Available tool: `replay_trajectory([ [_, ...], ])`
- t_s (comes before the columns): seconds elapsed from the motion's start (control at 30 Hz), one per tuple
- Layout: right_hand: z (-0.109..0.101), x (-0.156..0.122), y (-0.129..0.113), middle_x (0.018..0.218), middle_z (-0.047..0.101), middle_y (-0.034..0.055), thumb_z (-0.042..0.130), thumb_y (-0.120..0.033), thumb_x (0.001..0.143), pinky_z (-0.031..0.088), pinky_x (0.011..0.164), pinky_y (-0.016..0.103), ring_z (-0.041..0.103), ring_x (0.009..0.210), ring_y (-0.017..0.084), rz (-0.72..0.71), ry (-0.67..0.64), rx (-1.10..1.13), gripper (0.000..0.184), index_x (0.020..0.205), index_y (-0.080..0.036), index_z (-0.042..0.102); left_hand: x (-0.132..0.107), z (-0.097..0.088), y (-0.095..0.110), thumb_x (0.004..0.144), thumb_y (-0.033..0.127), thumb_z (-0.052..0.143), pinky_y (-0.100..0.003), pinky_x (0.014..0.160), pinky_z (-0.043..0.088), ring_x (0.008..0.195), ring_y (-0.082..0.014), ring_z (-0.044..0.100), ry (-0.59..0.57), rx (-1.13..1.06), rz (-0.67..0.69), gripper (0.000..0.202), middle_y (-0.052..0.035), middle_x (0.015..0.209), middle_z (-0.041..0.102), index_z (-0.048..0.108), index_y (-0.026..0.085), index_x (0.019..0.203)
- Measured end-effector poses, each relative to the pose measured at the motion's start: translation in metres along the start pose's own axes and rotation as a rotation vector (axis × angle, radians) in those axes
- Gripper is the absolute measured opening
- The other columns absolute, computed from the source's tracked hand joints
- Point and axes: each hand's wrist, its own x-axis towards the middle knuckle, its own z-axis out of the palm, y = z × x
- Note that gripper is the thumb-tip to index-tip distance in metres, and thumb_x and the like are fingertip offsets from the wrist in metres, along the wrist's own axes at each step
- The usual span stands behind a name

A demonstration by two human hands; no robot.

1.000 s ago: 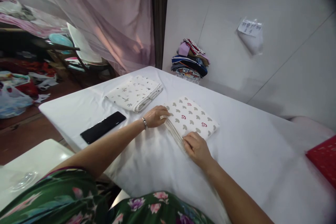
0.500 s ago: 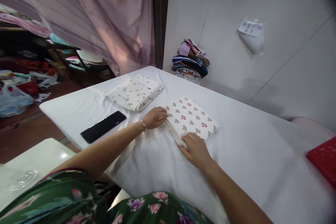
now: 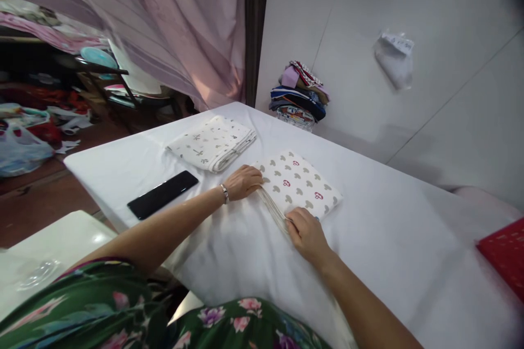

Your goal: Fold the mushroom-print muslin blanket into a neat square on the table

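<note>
A folded white cloth [image 3: 301, 182] with beige and red mushroom-like prints lies flat on the white-covered table [image 3: 376, 218]. At its left corner my left hand [image 3: 243, 181] pinches the layered edge, a bracelet round the wrist. My right hand [image 3: 306, 233] grips the near corner of the same edge, with its fingers on top. Between the two hands the stacked folds show along the side. Just beyond my left hand rests a second folded cloth [image 3: 210, 143], white with small grey plant prints.
A black phone [image 3: 162, 194] lies left of my left forearm. Against the wall stands a pile of folded clothes [image 3: 298, 95]. A red item [image 3: 505, 256] sits at the right edge. Left of the table are a white stool [image 3: 53, 256] and plastic bags [image 3: 22, 147].
The view has shifted slightly. My right thumb has drawn in closer to the fingers at the cloth's near corner. Both hands and the cloth stay almost in place.
</note>
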Motion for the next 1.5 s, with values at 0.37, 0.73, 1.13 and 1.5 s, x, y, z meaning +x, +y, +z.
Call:
replay_trajectory([
  [0.37, 0.0, 0.005, -0.004, 0.077, 0.052, 0.0036, 0.043, -0.016, 0.085, 0.038, 0.068, 0.028, 0.048, 0.075, 0.017, -0.053, -0.086, -0.121, 0.013, 0.079, -0.02, 0.054, -0.005, -0.002, -0.001, 0.087, 0.039, 0.045, -0.036, 0.089, 0.036, 0.093, -0.0173, 0.055, 0.096, -0.053, -0.104, 0.026, -0.0056, 0.094, 0.064, 0.063, 0.02, 0.084],
  [0.73, 0.008, 0.003, -0.007, 0.08, 0.051, 0.0058, 0.044, -0.012, 0.082, 0.037, 0.067, 0.03, 0.046, 0.076, 0.019, -0.087, -0.118, -0.244, 0.013, 0.086, -0.017, 0.055, 0.061, 0.0, 0.025, 0.082, 0.039, 0.052, -0.04, 0.085, 0.038, 0.091, -0.0221, 0.056, 0.175, 0.117, -0.322, 0.025, -0.0069, 0.091, 0.066, 0.065, 0.018, 0.081],
  [1.13, 0.0, 0.004, -0.012, 0.08, 0.051, 0.0034, 0.047, -0.015, 0.083, 0.037, 0.069, 0.028, 0.045, 0.077, 0.016, -0.063, -0.164, -0.119, 0.009, 0.08, -0.019, 0.055, 0.041, 0.042, 0.036, 0.079, 0.069, 0.032, -0.056, 0.106, 0.014, 0.136, -0.0317, 0.016, -0.046, 0.034, -0.569, 0.074, -0.0099, 0.147, 0.026, 0.037, 0.02, 0.134],
  [1.5, -0.033, 0.06, 0.014, 0.109, 0.059, 0.0059, 0.043, -0.028, 0.089, 0.039, 0.092, 0.031, 0.052, 0.104, 0.017, 0.072, 0.031, 0.131, 0.023, 0.101, -0.022, 0.061, 0.041, 0.046, 0.04, 0.079, 0.069, 0.03, -0.053, 0.108, 0.011, 0.136, -0.03, 0.016, -0.032, 0.074, -0.584, 0.071, -0.0068, 0.146, 0.029, 0.041, 0.023, 0.133],
])
